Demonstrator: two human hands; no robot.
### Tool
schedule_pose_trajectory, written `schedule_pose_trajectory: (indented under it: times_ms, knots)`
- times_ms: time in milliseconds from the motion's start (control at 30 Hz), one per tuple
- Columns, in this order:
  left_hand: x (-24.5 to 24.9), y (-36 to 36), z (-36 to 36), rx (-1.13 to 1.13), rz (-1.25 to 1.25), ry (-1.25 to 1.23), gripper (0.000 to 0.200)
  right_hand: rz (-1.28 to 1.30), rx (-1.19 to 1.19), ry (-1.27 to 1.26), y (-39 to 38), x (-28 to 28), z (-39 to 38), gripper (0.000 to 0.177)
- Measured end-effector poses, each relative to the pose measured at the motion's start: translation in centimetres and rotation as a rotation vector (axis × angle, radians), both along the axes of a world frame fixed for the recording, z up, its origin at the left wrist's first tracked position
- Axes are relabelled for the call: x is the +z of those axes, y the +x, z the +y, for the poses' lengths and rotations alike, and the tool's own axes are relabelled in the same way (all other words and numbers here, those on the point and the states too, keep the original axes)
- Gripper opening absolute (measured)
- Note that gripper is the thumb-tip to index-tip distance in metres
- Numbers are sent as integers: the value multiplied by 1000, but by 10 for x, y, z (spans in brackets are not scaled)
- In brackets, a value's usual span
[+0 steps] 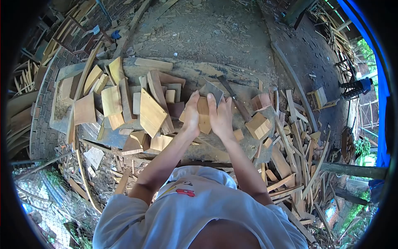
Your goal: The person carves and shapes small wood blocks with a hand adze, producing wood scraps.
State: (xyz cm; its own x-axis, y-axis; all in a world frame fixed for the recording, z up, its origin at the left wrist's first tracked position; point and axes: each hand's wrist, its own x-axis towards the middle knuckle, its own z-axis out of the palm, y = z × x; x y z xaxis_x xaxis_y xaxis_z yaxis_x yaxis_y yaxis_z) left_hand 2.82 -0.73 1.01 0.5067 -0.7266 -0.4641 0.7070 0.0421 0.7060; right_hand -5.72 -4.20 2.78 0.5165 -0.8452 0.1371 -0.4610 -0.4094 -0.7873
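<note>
A light-brown wooden block [204, 118] is held between my two hands in front of my chest, over the worktable. My left hand [191, 114] wraps round its left side, thumb on top. On the opposite side my right hand [221, 118] grips it, fingers curled. A thin dark grey flat piece [212, 89] sticks up just beyond the fingertips. Right of it lies a tool with a dark metal end and a brown wooden handle [241, 109]. Left of my hands stands a pale angled wood block [152, 113] among several other cut pieces.
The worn worktable [195, 66] carries many wood blocks, including a pale one [258, 125] on the right. Scrap strips [295, 145] are heaped on the ground at the right. A long plank [295, 85] lies beyond. A brick edge [41, 120] runs along the left.
</note>
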Motion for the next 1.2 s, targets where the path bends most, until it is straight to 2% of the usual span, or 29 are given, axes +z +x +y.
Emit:
schedule_pose_trajectory:
  times_ms: [33,67,167,233,300,333,367,400,433,467,500,567,600,633,667,700,767,833,900,933,1033,1067,1200]
  knots:
    - [-4,3,-2,7,51,-10,31,4,-14,19,3,2,-4,44]
    - [-11,13,-4,-26,82,-37,31,-22,24,-113,0,-1,6,39]
    - [-38,32,-1,-68,138,-69,31,-18,58,-67,-6,3,24,40]
    - [-17,14,-1,7,40,-65,31,-61,34,-45,0,-13,-1,44]
    - [-1,-3,2,66,42,-8,34,60,-132,373,3,-9,-30,50]
    - [4,-4,5,-60,89,-17,37,-75,-128,645,-1,11,-33,55]
    - [6,-4,9,-183,140,-21,41,-71,-133,643,-7,4,-37,55]
    - [-7,1,8,-196,250,-90,47,-272,-138,794,-13,-8,-44,57]
    - [-10,6,8,-183,251,-94,47,-476,-133,944,-14,-12,-47,58]
    - [-11,12,9,-193,289,-138,46,-428,-275,918,-18,-14,-46,61]
    - [-11,17,10,-205,325,-182,46,-427,-263,922,-17,-12,-43,61]
    - [-9,20,9,-210,319,-157,44,-387,32,408,-20,-7,-35,61]
    - [-8,19,4,-153,312,-159,43,-162,-108,163,-15,-5,-14,55]
    - [-8,18,-1,-101,309,-161,43,-157,-121,166,-12,3,-1,55]
    - [-20,25,-1,-120,429,-151,42,-57,12,55,-9,14,9,52]
    - [-10,18,-2,-129,430,-151,42,41,149,-58,-9,20,12,49]
    - [21,3,0,-96,136,-21,38,-22,108,-6,-7,7,-7,44]
    - [-16,5,-2,-90,179,-19,38,72,67,-62,-4,11,-9,43]
    - [-26,17,-5,-126,232,-102,37,-12,108,-83,-3,13,12,43]
    - [-27,15,-2,-127,236,-95,37,-88,147,-79,-5,11,24,43]
    - [-16,15,-3,-110,257,-60,37,-56,65,15,-3,0,6,42]
    - [-8,5,-2,-116,172,-6,37,-7,69,7,-2,0,-10,40]
    - [-7,13,-4,-87,251,-62,37,-110,75,-75,-4,-1,5,38]
